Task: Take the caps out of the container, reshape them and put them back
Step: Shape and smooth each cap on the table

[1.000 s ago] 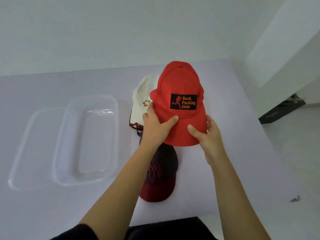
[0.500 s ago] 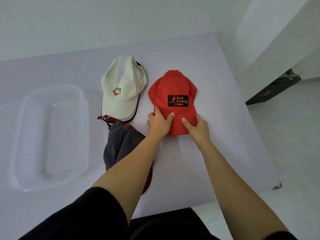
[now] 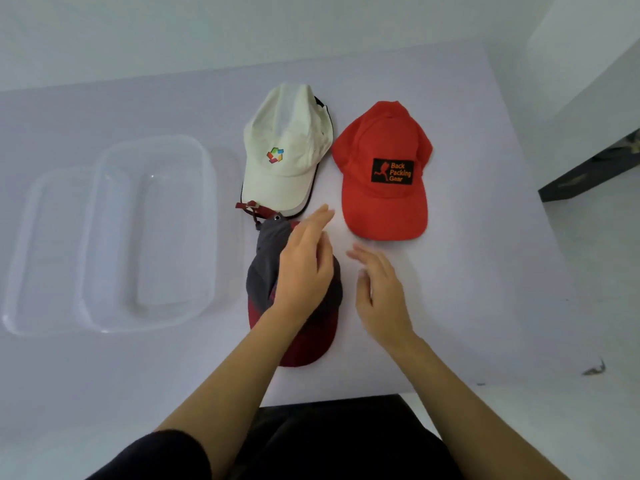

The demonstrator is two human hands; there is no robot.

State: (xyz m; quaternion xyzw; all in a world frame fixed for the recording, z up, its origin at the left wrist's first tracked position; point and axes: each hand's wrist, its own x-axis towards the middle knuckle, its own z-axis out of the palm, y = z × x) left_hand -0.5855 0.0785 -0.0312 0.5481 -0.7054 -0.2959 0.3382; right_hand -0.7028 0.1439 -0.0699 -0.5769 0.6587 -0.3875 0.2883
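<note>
A red cap (image 3: 381,202) with a black patch lies flat on the table, right of a white cap (image 3: 287,174) with a coloured logo. Nearer to me a grey and dark-red cap (image 3: 266,271) lies under my left hand (image 3: 304,265), whose fingers are straight and hover over its crown. My right hand (image 3: 381,292) is beside it over the bare table, fingers relaxed, holding nothing. The clear plastic container (image 3: 207,237) stands empty at the left.
A clear lid (image 3: 27,258) lies under or beside the container at the far left. The table's (image 3: 467,306) right edge drops off to the floor, where a dark object (image 3: 588,171) stands. My dark-clothed lap is at the near edge.
Both hands put the red cap down beside the white cap, let go of it and drew back toward me; my left hand now hovers over the grey and dark-red cap.
</note>
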